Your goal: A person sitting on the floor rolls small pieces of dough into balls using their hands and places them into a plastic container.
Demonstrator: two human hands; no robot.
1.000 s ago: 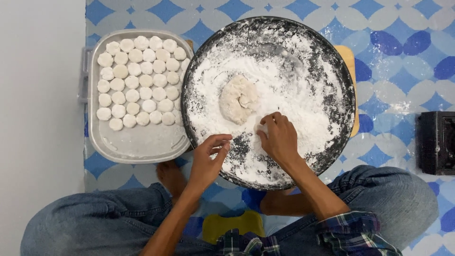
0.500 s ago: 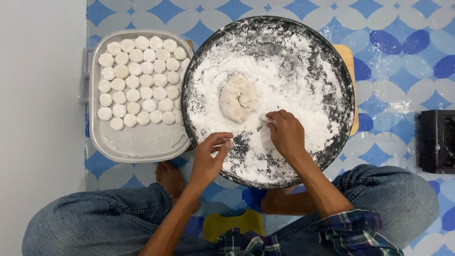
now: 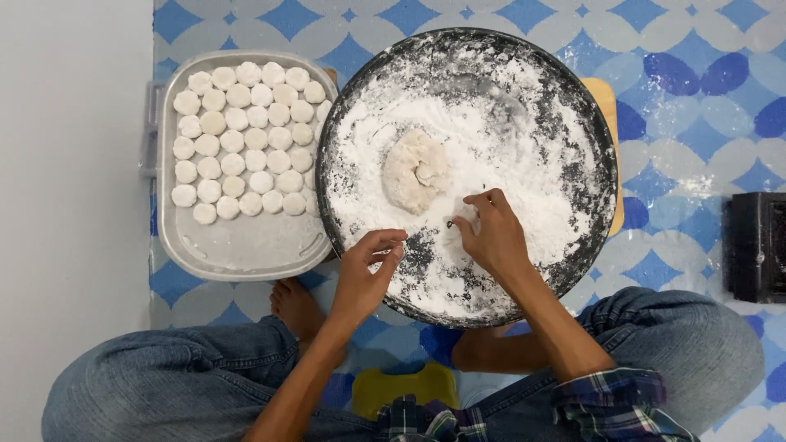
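a person sits cross-legged on a blue patterned floor, the right hand [image 3: 491, 233] pinched shut on a small floury bit of dough at five o'clock of the soft dough lump [image 3: 416, 170] in the round dark pan [image 3: 602, 176], the left hand [image 3: 367, 274] loosely curled at the pan's seven o'clock rim, whether it holds anything i cannot tell. the powdery flour [image 3: 524, 155] could likely spill over the low rim if swept hard. at nine o'clock, a grey metal tray [image 3: 246, 250] holds rows of smooth white rounds [image 3: 241, 139].
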